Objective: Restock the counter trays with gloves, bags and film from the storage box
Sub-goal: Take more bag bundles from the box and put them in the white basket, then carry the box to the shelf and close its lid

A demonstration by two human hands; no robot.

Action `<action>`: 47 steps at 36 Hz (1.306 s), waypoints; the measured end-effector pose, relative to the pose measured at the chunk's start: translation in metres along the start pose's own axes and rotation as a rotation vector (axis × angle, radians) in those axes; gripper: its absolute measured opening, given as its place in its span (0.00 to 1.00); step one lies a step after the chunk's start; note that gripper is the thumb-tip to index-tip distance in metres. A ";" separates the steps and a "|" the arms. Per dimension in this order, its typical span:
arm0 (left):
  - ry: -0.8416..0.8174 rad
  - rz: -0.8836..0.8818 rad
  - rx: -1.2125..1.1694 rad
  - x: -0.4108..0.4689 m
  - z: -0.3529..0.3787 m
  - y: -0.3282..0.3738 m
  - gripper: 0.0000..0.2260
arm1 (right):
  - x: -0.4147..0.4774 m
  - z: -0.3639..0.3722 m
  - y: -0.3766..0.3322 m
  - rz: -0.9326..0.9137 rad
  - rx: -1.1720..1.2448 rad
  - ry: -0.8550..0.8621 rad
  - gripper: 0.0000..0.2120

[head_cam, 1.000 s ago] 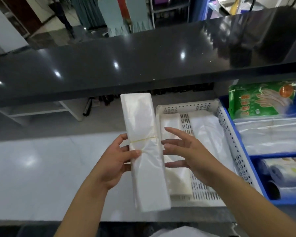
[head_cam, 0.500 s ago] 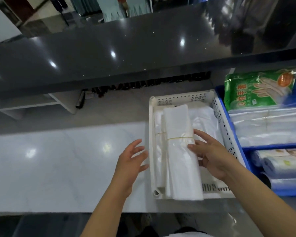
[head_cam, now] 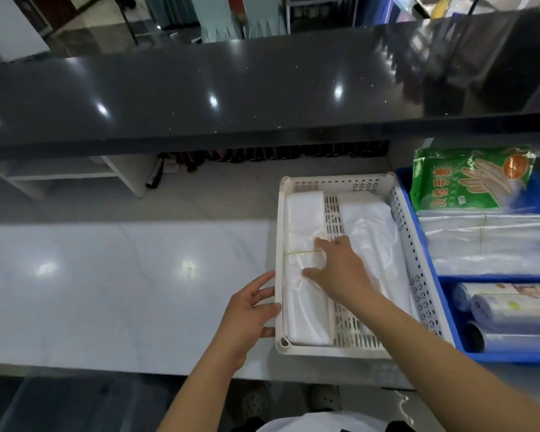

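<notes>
film rolls and blue tray, partly beyond the right edge

Glossy white stone-look counter, lamps glinting off it. At its right edge, a matt white plastic tray punched with holes, holding thin, cloudy, crinkled plastic bags. Alongside, a smooth blue plastic tray and a shiny film glove packet. Above, a polished black speckled ledge.

Head camera looks forward and down, close over the counter.
</notes>
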State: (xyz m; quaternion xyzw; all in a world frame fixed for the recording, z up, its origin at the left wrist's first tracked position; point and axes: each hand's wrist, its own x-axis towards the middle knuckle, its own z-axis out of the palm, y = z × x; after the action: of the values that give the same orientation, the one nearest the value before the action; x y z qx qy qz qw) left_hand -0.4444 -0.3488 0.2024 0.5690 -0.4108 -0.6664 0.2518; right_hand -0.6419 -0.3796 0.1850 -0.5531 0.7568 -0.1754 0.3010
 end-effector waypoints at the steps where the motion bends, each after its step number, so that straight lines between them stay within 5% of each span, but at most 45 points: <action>1: 0.008 -0.001 0.002 0.000 0.001 0.000 0.24 | 0.001 0.000 0.000 -0.012 -0.014 -0.006 0.34; 23: 0.121 -0.014 0.067 -0.005 0.008 -0.002 0.21 | 0.004 -0.007 0.005 -0.165 -0.175 -0.100 0.30; 28: 0.130 0.093 0.166 -0.034 -0.011 -0.003 0.20 | -0.010 -0.025 -0.011 -0.152 -0.365 -0.141 0.31; 32: 0.161 0.201 0.305 -0.087 -0.055 -0.022 0.23 | -0.065 -0.027 -0.060 -0.265 -0.222 -0.011 0.28; 40: 0.542 0.205 0.462 -0.212 -0.177 -0.148 0.30 | -0.223 0.101 -0.159 -0.707 -0.009 -0.227 0.31; 47: 0.833 -0.114 0.459 -0.299 -0.250 -0.299 0.38 | -0.284 0.251 -0.153 -0.728 -0.220 -0.573 0.35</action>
State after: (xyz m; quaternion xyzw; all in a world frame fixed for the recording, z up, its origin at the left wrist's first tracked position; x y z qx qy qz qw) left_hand -0.0964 -0.0136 0.1138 0.8503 -0.3795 -0.2863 0.2257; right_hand -0.3077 -0.1446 0.1606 -0.8370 0.4145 -0.0285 0.3562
